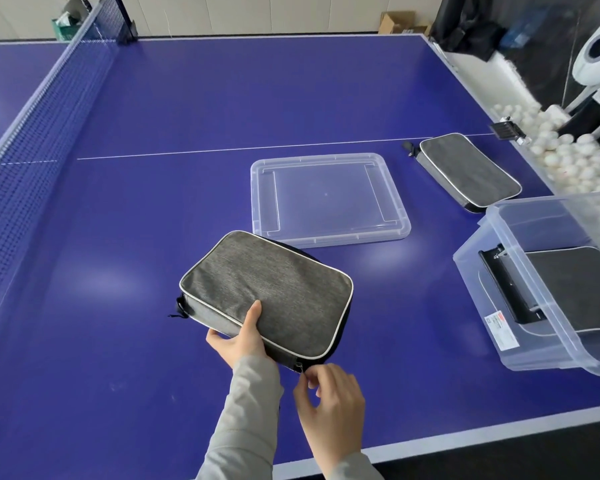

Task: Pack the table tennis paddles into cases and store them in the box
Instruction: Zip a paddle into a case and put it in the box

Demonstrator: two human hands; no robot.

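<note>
Grey fabric case [267, 292] lay on the table [153, 237], left hand [238, 337] gripping its near edge, right hand [329, 396] pinching the zip pull [298, 368]; it looked light, soft-sided, best held by its edges.

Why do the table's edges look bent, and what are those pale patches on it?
Head view: the wide-angle lens bows the table edges and net; the pale patches are soft glare from lights on the glossy blue top, one left of the grey case.

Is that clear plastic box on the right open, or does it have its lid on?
Open. The box has no lid on it; the clear lid lies flat on the table beside it, and a case shows inside.
</note>
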